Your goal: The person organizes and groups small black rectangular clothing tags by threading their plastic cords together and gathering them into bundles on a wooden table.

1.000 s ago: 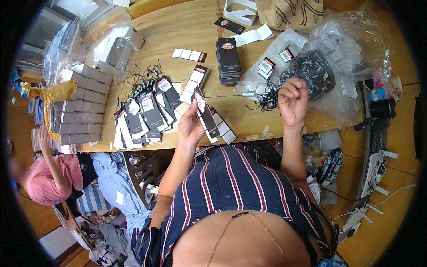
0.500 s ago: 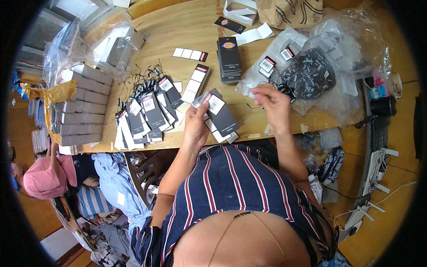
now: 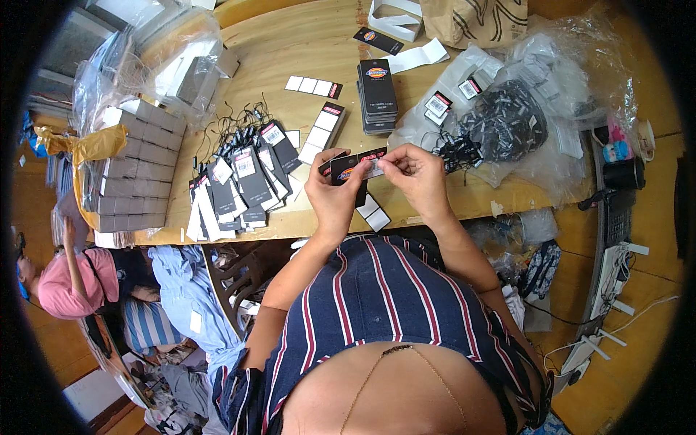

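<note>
Left hand (image 3: 332, 199) gripped black tags (image 3: 348, 164), mid-frame. Right hand (image 3: 420, 181) met their right end, fingertips pinched narrow, contents unclear. Long axis partly hidden; couldn't tell.

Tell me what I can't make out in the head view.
All in the head view:
Held black tag: front partly covered by the left hand.
Whatever the right hand pinches: too small, partly covered by its fingers.
Paper bag: cut off by the upper edge.
</note>
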`<action>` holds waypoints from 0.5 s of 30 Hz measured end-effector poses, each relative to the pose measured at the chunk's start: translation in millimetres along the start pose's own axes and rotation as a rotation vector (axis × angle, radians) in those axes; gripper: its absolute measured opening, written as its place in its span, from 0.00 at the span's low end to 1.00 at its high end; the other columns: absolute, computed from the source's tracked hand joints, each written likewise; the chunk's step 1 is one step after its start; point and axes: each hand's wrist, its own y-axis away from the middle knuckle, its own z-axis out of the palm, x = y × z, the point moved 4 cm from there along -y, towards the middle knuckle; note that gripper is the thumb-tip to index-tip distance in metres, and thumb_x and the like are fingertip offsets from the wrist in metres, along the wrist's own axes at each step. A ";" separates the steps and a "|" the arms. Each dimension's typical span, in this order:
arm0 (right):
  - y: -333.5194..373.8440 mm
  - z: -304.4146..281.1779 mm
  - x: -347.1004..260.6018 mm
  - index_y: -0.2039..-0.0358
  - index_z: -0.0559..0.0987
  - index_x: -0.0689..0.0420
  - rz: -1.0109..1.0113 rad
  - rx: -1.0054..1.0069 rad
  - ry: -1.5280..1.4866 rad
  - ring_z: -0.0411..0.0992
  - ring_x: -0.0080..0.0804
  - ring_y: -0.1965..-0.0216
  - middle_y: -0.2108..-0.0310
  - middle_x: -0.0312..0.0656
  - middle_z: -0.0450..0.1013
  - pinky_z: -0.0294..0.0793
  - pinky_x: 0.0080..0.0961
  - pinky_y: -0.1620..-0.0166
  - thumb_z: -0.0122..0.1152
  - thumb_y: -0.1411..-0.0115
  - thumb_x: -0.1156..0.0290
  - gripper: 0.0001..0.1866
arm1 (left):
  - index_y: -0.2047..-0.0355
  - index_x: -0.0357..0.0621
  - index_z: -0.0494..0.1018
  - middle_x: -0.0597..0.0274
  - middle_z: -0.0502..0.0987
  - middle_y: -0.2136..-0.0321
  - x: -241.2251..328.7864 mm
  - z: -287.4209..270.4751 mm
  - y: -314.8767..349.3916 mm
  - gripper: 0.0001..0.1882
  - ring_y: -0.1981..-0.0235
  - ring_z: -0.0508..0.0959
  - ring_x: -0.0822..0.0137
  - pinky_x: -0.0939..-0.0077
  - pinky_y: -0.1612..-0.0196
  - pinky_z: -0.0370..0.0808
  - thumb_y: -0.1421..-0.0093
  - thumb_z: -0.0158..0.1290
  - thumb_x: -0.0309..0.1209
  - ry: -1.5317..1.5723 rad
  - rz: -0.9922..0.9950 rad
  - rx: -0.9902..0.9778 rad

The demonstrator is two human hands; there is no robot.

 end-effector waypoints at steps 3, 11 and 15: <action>0.6 0.9 2.9 0.79 0.71 0.64 0.022 -0.009 -0.062 0.63 0.12 0.82 0.82 0.32 0.67 0.61 0.09 0.78 0.55 0.56 0.79 0.03 | 0.71 0.35 0.66 0.63 0.71 0.80 2.5 -1.2 3.1 0.14 0.79 0.70 0.79 0.89 0.76 0.67 0.59 0.57 0.22 -0.076 0.076 0.015; 0.6 -5.2 9.6 0.79 0.70 0.64 -0.032 -0.117 -0.029 0.61 0.13 0.77 0.75 0.33 0.63 0.60 0.08 0.74 0.53 0.54 0.79 0.02 | 0.74 0.36 0.70 0.58 0.72 0.81 12.6 2.6 8.5 0.09 0.80 0.72 0.70 0.83 0.76 0.68 0.60 0.55 0.19 -0.215 0.438 -0.108; 1.0 -9.1 5.8 0.79 0.69 0.63 -0.106 -0.096 -0.074 0.60 0.14 0.78 0.71 0.35 0.62 0.59 0.08 0.74 0.52 0.54 0.80 0.01 | 0.75 0.36 0.70 0.56 0.72 0.80 15.1 7.3 5.8 0.09 0.79 0.73 0.65 0.81 0.76 0.68 0.60 0.54 0.19 -0.279 0.461 -0.283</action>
